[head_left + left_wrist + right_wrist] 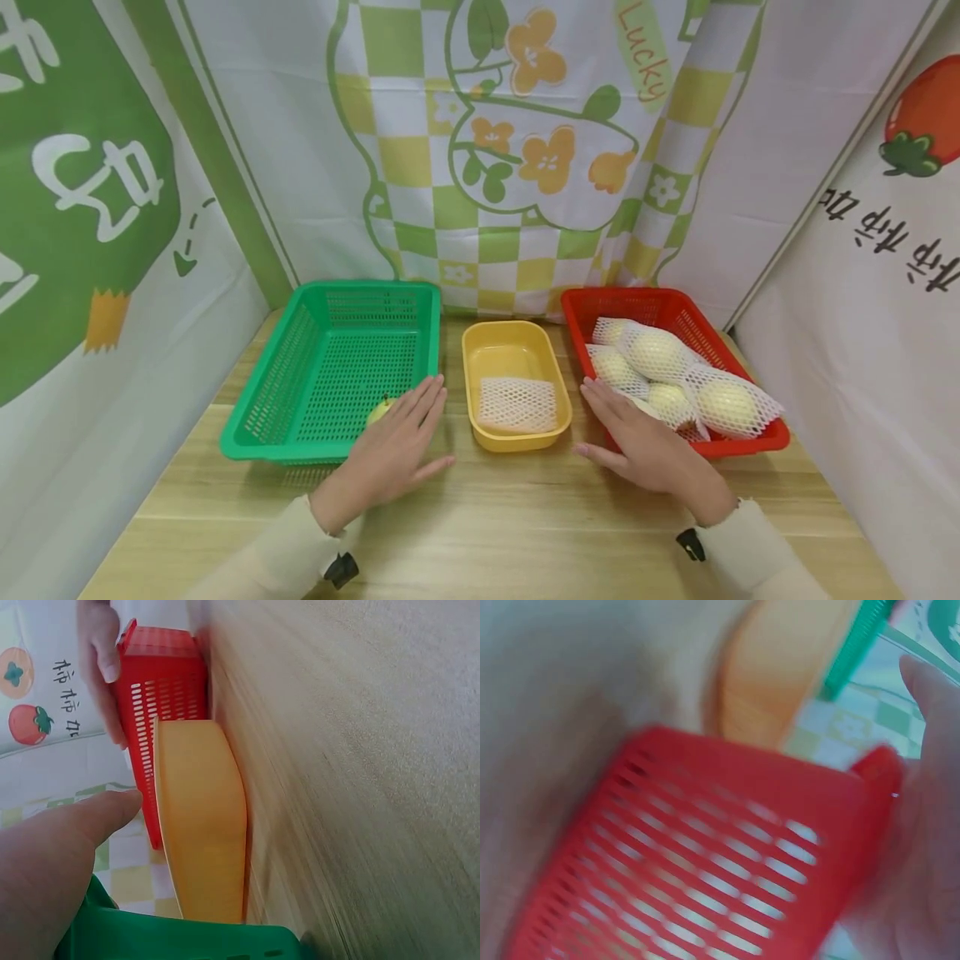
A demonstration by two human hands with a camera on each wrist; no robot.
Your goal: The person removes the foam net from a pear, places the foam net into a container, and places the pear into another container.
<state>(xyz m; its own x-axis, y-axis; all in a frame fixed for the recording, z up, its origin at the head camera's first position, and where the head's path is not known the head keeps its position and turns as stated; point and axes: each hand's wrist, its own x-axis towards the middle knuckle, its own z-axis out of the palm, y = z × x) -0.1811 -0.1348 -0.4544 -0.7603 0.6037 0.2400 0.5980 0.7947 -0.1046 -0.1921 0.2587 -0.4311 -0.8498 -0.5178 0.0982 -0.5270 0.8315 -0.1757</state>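
Fruit (380, 410) in the green basket's (292, 452) near-right corner is shown by head view only; left hand (393, 450) and right hand (648, 446) straight-fingered, empty.

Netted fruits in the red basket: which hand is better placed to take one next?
Probably the right hand: it is open at the red basket, beside the netted fruits. The left hand is at the green basket, with the yellow tray between.
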